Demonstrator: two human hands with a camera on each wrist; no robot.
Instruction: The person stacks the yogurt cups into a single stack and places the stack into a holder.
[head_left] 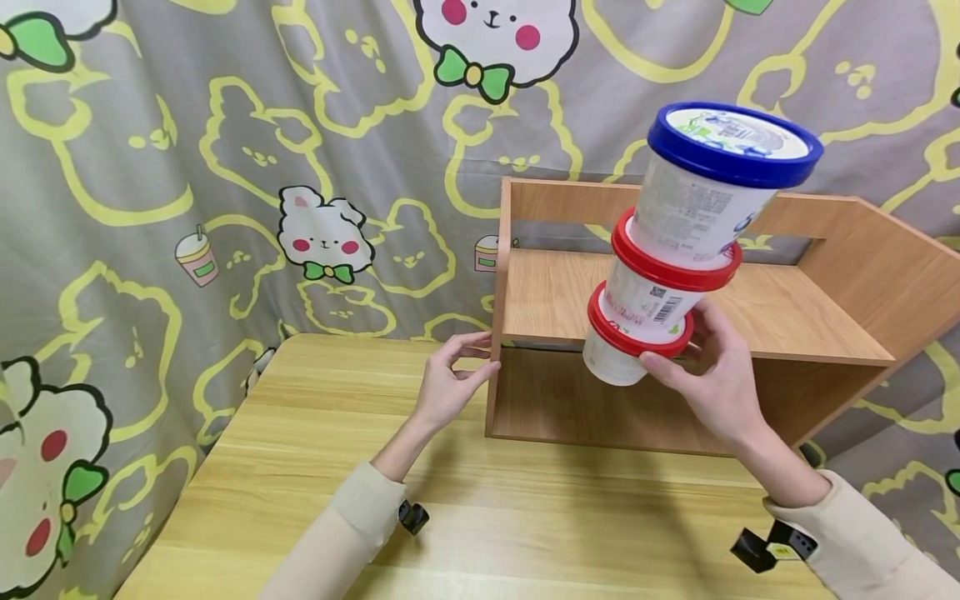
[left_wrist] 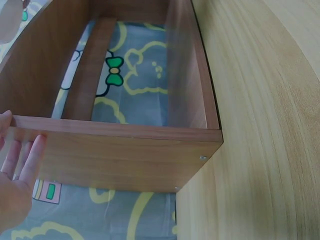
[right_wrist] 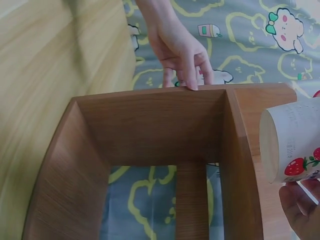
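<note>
My right hand [head_left: 716, 375] holds up a stack of three white plastic tubs, its thumb and fingers round the bottom one near the lid. The lowest tub [head_left: 615, 364] and the middle tub [head_left: 648, 302] have red lids; the larger top tub [head_left: 682, 204] has a blue lid. The stack leans right, in front of a wooden two-tier shelf [head_left: 570, 287]. Strawberries are printed on the bottom tub [right_wrist: 292, 142] in the right wrist view. With fairly straight fingers, my left hand [head_left: 450, 379] touches the shelf's left side panel [left_wrist: 115, 155], thumb at its front edge.
The shelf stands at the back of a light wooden table [head_left: 337, 400]. Behind it hangs a grey curtain [head_left: 247, 167] with cartoon rabbits and bears. The upper tier [head_left: 780, 308] lies behind the stack, and a lower compartment [head_left: 547, 400] opens to the front.
</note>
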